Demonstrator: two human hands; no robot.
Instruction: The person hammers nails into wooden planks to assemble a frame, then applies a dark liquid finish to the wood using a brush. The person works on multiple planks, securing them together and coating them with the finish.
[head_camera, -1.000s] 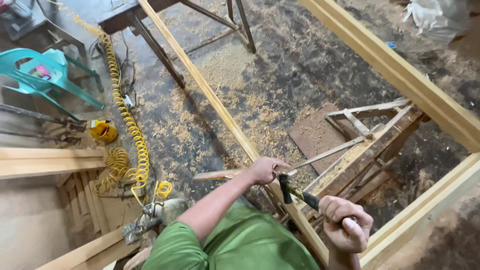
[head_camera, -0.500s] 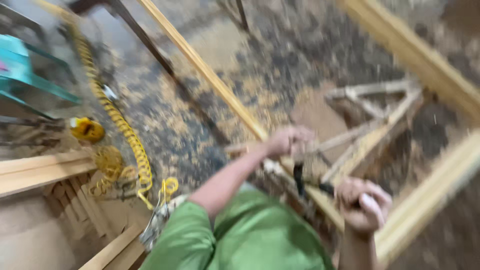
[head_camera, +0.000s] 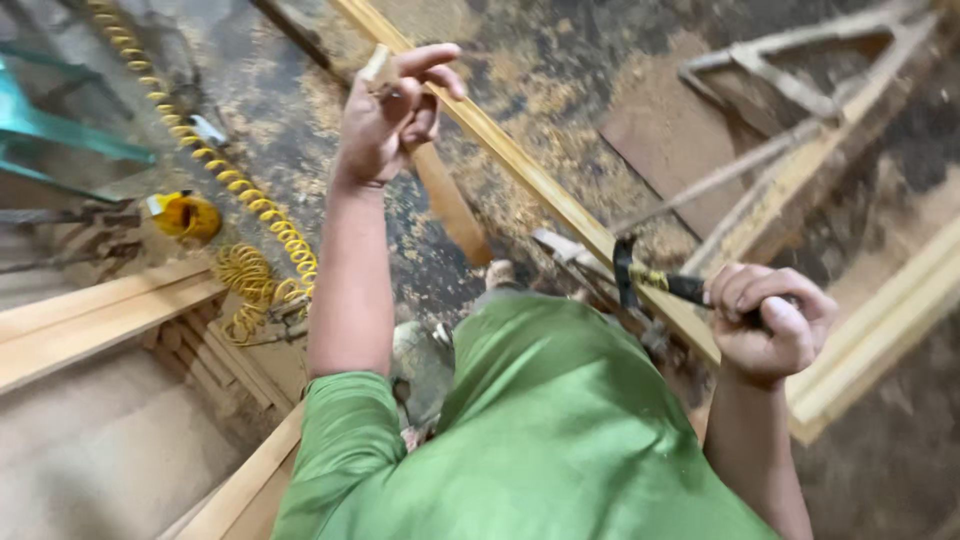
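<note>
Left hand (head_camera: 385, 115): raised, fingers curled around upper end of short pale wooden strip (head_camera: 445, 195); index finger extended, not fully closed. Strip slanting down toward sawdust-covered floor (head_camera: 560, 90), crossing beside long pale timber rail (head_camera: 540, 180).
Right hand (head_camera: 765, 320): closed in fist around dark handle of black-headed hammer (head_camera: 640, 280); head pointing down, just above rail.
Yellow coiled air hose (head_camera: 250, 225) on floor, well left of hands.
Green shirt (head_camera: 540, 440) in foreground.

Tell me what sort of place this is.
Most likely a woodworking shop. Sawdust covers the floor, long wooden strips and planks lie about, a yellow coiled air hose runs across, and the right hand holds a hammer.
</note>
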